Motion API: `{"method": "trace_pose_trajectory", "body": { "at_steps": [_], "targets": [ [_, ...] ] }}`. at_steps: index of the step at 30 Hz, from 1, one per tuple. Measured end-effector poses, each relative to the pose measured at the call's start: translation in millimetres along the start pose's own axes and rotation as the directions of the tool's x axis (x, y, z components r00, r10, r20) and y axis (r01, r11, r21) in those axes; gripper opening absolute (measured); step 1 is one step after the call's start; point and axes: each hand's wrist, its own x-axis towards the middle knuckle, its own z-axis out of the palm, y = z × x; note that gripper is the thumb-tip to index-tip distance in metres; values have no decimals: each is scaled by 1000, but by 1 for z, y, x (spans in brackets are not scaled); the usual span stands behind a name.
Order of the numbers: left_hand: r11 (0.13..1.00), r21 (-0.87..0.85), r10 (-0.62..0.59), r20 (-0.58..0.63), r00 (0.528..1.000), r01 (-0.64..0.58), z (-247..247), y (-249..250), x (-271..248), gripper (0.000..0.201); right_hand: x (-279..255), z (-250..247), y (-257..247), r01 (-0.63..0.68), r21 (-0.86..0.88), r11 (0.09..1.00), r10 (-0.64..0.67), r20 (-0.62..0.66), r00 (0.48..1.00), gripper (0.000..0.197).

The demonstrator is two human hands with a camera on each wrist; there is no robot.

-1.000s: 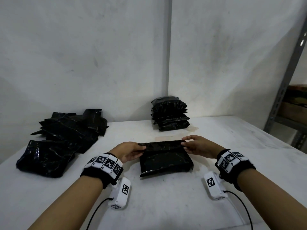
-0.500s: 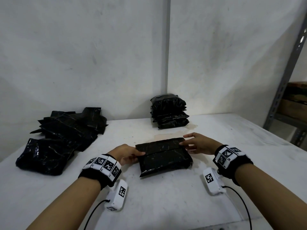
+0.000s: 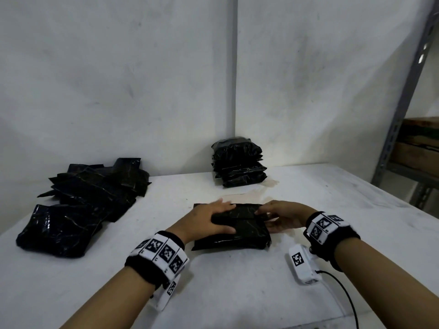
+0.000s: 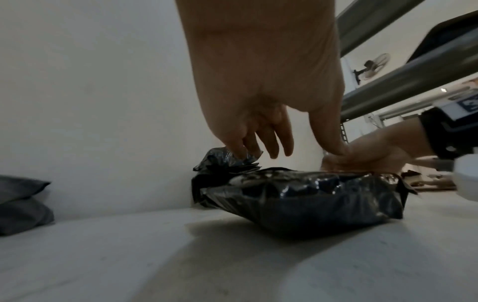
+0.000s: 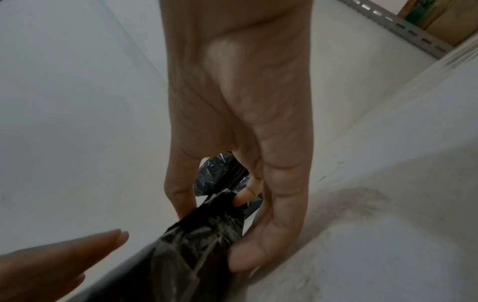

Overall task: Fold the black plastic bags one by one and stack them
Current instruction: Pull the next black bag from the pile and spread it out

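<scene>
A black plastic bag (image 3: 240, 233) lies folded on the white table (image 3: 237, 293) in front of me. My left hand (image 3: 222, 217) lies flat on its top, fingers straight, pressing the folded flap down. My right hand (image 3: 266, 219) is at the bag's right end; in the right wrist view its thumb and fingers (image 5: 274, 235) pinch that end of the bag (image 5: 196, 245). The left wrist view shows the bag (image 4: 305, 196) from the side under my left fingers (image 4: 274, 139). A neat stack of folded bags (image 3: 237, 166) stands against the back wall. A loose pile of unfolded bags (image 3: 90, 188) lies at the left.
A grey metal shelf rack (image 3: 403, 91) with cardboard boxes (image 3: 418, 148) stands past the table's right edge. A white wall runs close behind the table. A puffed black bag (image 3: 57, 230) lies at the near end of the left pile.
My left hand has moved from the bag's left edge onto its top and now lies flat there. My right hand has shifted toward me along the bag's right end. The flap lies folded over.
</scene>
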Motion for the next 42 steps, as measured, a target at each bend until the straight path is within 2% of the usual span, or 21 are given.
{"method": "trace_pose_trajectory", "body": {
  "at_steps": [1, 3, 5, 9, 12, 16, 18, 20, 21, 22, 23, 26, 29, 31, 33, 34, 35, 36, 38, 39, 42],
  "targets": [
    [999, 39, -21, 39, 999, 20, 2, 0, 1, 72, 0, 0, 0, 4, 10, 1000, -4, -5, 1000, 14],
    [998, 57, -35, 79, 996, 31, 2, 2, 2, 68, -1, -2, 0, 11, 46, 999, -10, -16, 1000, 15],
    [999, 27, -49, 86, 995, 47, 0, 2, 2, 61, 1, -6, 2, 4, 117, 993, -2, -20, 1000, 20],
    [997, 43, -69, 93, 993, 66, 2, 3, 1, 60, 1, -8, 2, -18, 218, 976, 21, -15, 1000, 26],
    [993, 105, -70, 76, 995, 62, 5, 7, 2, 60, 0, -5, 1, -13, 238, 971, 23, -42, 999, 29],
    [993, 101, -75, 92, 993, 66, 7, 8, 2, 59, 3, -5, -2, 10, 220, 975, 10, -90, 996, 40],
    [993, 96, -78, 95, 992, 69, 8, 9, 3, 59, 4, -3, -3, 65, 69, 995, -51, -192, 980, 43],
    [992, 101, -79, 95, 992, 69, 8, 10, 3, 58, 9, -2, -6, 193, -210, 958, -258, -351, 900, 50],
    [992, 106, -78, 94, 992, 68, 7, 10, 3, 58, 8, 1, -10, 273, -316, 909, -381, -361, 851, 50],
    [991, 111, -78, 85, 993, 69, 7, 9, 3, 58, 6, 5, -14, 346, -378, 859, -472, -318, 822, 46],
    [991, 116, -75, 68, 995, 67, 6, 10, 3, 58, 2, 11, -17, 381, -427, 820, -509, -243, 825, 40],
    [997, 58, -59, 0, 998, 59, 6, 4, 4, 56, -3, 27, -22, 357, -572, 739, -470, -56, 881, 26],
    [988, -143, -69, -66, 995, 59, 2, 2, 1, 49, -2, 33, -23, 334, -604, 723, -449, -45, 892, 21],
    [971, -223, -138, -222, 965, 88, -3, -2, 2, 41, -1, 33, -23, 316, -607, 729, -432, -51, 900, 22],
    [943, -279, -292, -427, 856, 183, -13, -14, 9, 29, -3, 34, -24, 321, -620, 716, -432, -31, 901, 22],
    [907, -328, -399, -459, 794, 265, -19, -21, 13, 29, -3, 35, -25, 326, -622, 712, -429, -19, 903, 22],
    [841, -401, -520, -411, 749, 363, -24, -27, 17, 35, -3, 35, -25, 329, -623, 710, -426, -6, 905, 22],
    [748, -488, -629, -307, 714, 449, -26, -32, 20, 44, -3, 36, -25, 333, -623, 707, -422, 6, 907, 22],
    [589, -620, -707, -85, 702, 518, -25, -31, 20, 44, -3, 36, -25, 333, -628, 704, -414, 19, 910, 23],
    [556, -647, -709, -43, 703, 522, -22, -30, 21, 37, -4, 37, -26, 331, -634, 699, -413, 20, 911, 23],
    [518, -696, -717, -37, 696, 496, -16, -31, 26, 19, -4, 37, -25, 325, -656, 681, -414, 21, 910, 23]
  ]
}}
